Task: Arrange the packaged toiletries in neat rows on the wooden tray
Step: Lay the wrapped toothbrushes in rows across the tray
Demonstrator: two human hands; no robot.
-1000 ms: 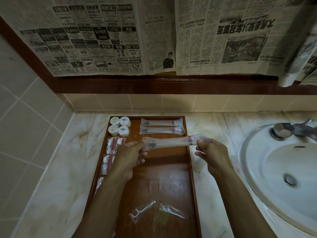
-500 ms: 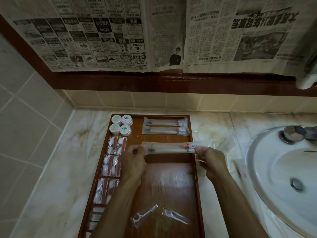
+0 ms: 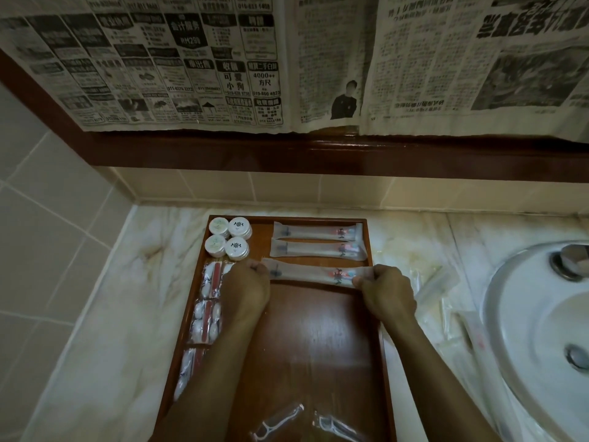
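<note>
A wooden tray lies on the marble counter. Both hands hold a long toothbrush packet crosswise, low over the tray, just below two matching packets lying in rows at the tray's back. My left hand pinches its left end and my right hand pinches its right end. Several round white soap packs fill the back left corner. Cotton-bud packets line the left edge. Two floss-pick packets lie at the front.
More clear packets lie loose on the counter between the tray and the white sink at the right. Newspaper covers the mirror above a dark wooden frame. Tiled wall stands at the left.
Both hands have lowered the toothbrush packet toward the tray, closer under the second packet. The camera has tilted down and shifted slightly right.
</note>
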